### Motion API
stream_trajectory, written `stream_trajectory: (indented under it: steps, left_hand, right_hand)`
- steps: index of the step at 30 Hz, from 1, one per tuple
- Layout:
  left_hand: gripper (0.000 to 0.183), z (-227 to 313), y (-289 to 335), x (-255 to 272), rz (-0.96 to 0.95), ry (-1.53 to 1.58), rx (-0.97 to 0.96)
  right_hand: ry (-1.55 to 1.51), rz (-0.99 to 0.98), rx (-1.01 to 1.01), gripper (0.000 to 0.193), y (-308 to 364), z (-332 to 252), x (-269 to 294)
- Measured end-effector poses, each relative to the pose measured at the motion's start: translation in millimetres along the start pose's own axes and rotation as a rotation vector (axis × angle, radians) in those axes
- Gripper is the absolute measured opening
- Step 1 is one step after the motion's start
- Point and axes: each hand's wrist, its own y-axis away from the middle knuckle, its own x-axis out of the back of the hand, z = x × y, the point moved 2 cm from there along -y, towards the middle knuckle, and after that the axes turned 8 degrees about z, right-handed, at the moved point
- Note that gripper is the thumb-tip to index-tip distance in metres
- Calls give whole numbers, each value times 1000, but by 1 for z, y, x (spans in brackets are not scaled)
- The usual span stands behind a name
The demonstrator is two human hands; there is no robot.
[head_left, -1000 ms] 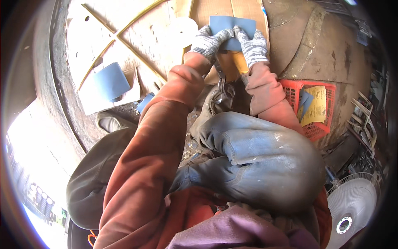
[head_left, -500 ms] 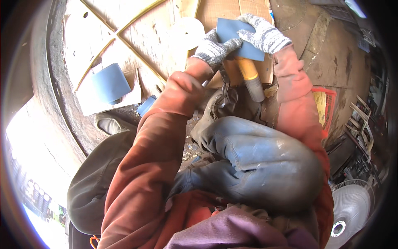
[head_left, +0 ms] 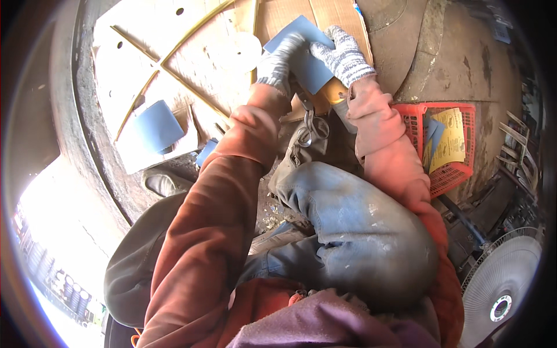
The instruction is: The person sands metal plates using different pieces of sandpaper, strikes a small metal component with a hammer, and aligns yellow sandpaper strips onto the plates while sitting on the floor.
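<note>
A blue-grey sheet [head_left: 313,66], which looks like sandpaper, is held tilted between my hands. My left hand [head_left: 281,61], in a grey-and-white knit glove, lies over its left part, fingers pressed together. In a matching glove, my right hand [head_left: 345,55] grips the right side with the thumb over the face. Partly covered by the sheet and my right arm is a yellow-and-grey cylindrical thing [head_left: 335,93]. Metal scissors [head_left: 308,119] lie just below the sheet, near my shoe. Another blue sheet [head_left: 156,127], curved, rests to the left on the pale board.
Yellow strips cross on the pale board [head_left: 191,64]. Cardboard [head_left: 284,17] lies at the far side. At right stands a red plastic basket [head_left: 452,180] holding a yellow printed sheet [head_left: 449,139] and blue pieces. A fan [head_left: 502,290] is at lower right.
Both hands have shifted left with the sheet, which is now turned more diagonally. My left hand has slid up over its face. The red basket shows more fully as the view shifted.
</note>
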Motion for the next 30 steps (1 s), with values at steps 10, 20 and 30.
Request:
stream_trajectory:
  steps: [10, 20, 30]
  left_hand:
    - [42, 25, 1, -9, 24, -583, -424]
    - [40, 27, 13, -9, 40, -657, -244]
    - [66, 57, -29, 4, -271, -658, -447]
  right_hand:
    - [-316, -209, -106, 72, -32, 29, -2]
    - [154, -86, 38, 80, -14, 30, 8]
    - [-127, 12, 76, 50, -3, 12, 17]
